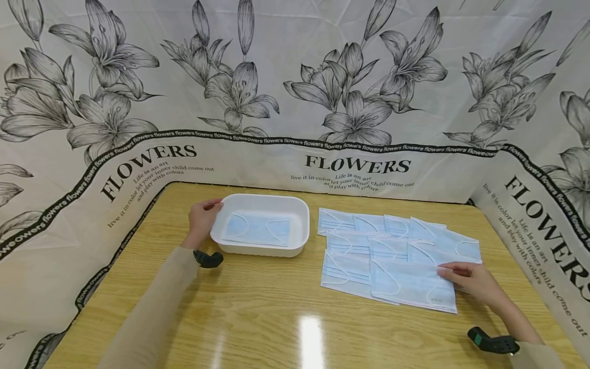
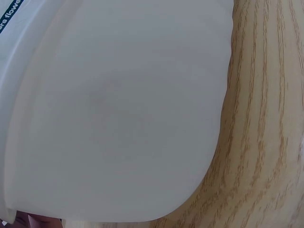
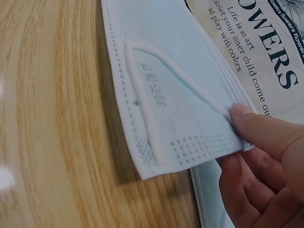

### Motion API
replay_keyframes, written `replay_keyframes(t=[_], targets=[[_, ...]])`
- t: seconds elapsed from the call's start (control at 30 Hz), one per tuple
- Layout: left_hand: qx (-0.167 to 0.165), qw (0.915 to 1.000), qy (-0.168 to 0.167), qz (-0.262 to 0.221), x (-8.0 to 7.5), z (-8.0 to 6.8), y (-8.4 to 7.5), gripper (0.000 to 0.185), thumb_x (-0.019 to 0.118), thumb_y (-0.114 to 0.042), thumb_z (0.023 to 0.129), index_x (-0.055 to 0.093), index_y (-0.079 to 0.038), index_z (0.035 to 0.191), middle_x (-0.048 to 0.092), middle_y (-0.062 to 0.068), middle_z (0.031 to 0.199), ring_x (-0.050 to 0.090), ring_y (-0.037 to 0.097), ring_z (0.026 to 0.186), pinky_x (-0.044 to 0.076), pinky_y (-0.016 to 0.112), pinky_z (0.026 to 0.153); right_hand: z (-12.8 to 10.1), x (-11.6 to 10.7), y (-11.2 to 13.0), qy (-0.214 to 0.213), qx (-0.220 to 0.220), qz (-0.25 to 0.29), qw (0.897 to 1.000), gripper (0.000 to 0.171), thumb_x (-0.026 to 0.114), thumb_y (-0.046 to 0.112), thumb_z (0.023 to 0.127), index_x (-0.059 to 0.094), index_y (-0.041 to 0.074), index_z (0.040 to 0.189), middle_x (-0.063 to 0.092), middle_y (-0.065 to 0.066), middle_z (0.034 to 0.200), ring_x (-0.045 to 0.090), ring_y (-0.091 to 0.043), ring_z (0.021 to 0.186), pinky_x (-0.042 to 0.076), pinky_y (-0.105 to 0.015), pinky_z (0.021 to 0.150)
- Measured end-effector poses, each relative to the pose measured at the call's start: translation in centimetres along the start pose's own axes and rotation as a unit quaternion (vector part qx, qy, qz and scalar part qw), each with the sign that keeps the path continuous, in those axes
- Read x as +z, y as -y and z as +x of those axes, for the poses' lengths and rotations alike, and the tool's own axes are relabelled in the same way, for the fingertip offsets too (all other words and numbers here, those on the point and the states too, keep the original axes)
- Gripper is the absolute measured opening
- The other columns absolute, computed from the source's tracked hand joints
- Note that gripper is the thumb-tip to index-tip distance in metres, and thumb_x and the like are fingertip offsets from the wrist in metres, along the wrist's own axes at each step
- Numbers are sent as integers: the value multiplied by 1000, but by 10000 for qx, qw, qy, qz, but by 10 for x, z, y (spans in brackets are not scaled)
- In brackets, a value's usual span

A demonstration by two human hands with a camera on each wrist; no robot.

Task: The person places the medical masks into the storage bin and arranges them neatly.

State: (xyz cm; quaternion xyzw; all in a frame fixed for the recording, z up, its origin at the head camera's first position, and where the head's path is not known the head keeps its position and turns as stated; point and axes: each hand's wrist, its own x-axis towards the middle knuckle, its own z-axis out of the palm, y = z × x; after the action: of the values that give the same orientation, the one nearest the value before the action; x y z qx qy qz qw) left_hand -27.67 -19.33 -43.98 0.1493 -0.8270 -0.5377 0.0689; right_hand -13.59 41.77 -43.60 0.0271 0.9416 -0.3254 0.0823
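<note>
A white plastic tray (image 1: 258,251) stands on the left part of the table, with one light blue face mask (image 1: 255,229) lying flat in it. My left hand (image 1: 203,221) grips the tray's left rim. In the left wrist view the tray's outer wall (image 2: 128,114) fills most of the picture and hides nearly all of that hand. On the right, my right hand (image 1: 475,282) pinches the right end of a face mask (image 1: 410,284) between thumb and fingers. Seen from the right wrist, this mask (image 3: 190,118) has its near corner lifted off the table, its white ear loop showing.
Several more face masks (image 1: 343,243) lie overlapping in rows right of the tray. The wooden table (image 1: 258,307) has a bright glare spot near its front. A flower-printed cloth (image 1: 258,164) stands up along the back and both sides.
</note>
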Motion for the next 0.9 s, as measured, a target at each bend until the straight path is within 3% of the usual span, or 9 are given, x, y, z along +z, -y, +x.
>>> replay_keyframes(t=[0.1,0.27,0.37,0.9], targets=[[-37,10000,-17,7,0,2,1,34,58,-26,97,65,-5,122,64,17,121,61,27,107,50,22,76,0,-1,0,73,69,285,9995,50,59,34,95,61,-9,120,70,-19,109,54,16,78,55,-20,67],[-11,10000,-4,-35,0,1,0,33,58,-25,97,65,-4,122,64,18,122,61,27,107,52,26,81,1,-3,-2,227,198,860,9958,52,59,33,96,57,-11,124,68,19,94,56,14,81,55,-20,70],[33,10000,-37,-61,0,0,-1,33,59,-24,96,67,-3,119,65,19,119,62,25,103,54,28,80,1,-3,-2,247,243,1090,9934,52,59,33,95,58,-11,123,61,32,89,57,14,82,54,-19,70],[-144,9999,-24,-37,2,3,1,34,58,-25,96,65,-4,122,64,17,123,60,27,109,51,29,84,6,-4,11,65,122,1373,9904,40,59,37,95,67,5,118,59,34,89,56,13,84,53,-19,70]])
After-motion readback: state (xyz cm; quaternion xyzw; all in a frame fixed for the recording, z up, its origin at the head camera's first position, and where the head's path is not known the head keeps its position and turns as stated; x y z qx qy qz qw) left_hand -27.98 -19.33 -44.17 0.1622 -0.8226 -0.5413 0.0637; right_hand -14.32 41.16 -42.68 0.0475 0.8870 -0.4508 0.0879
